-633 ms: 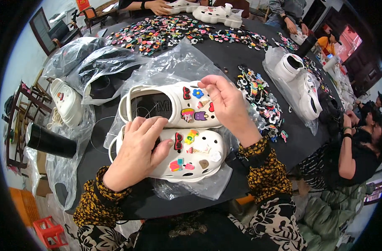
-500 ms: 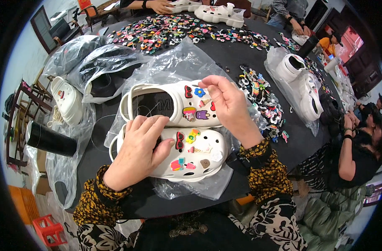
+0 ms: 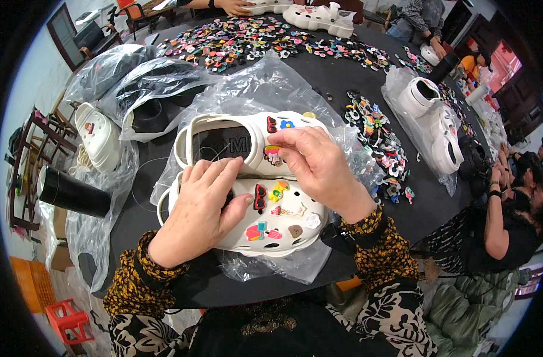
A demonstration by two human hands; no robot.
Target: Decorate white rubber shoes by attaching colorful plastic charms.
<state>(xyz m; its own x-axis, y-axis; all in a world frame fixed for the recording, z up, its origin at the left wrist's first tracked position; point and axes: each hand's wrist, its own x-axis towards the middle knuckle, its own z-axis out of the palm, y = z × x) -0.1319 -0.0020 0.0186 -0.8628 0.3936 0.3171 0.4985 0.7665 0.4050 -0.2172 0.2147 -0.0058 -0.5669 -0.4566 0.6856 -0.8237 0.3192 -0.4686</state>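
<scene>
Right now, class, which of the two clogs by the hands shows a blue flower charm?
The far clog: its blue flower sits beside a sunglasses charm. The near clog shows a white flower instead.

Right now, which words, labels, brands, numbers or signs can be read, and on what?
Far clog, insole: large dark letters, partly hidden; wording not copied here.
Near clog: no lettering I can make out on its charms.
Loose charms: any print too small to read.
Left tumbler: none readable.

Soft, even light brightened my surface [image 3: 134, 250].
Glare streaked the clear plastic bag [image 3: 262, 83]; the white clogs [image 3: 274, 222] looked crisp, while straight edges bent toward the black rim.
</scene>
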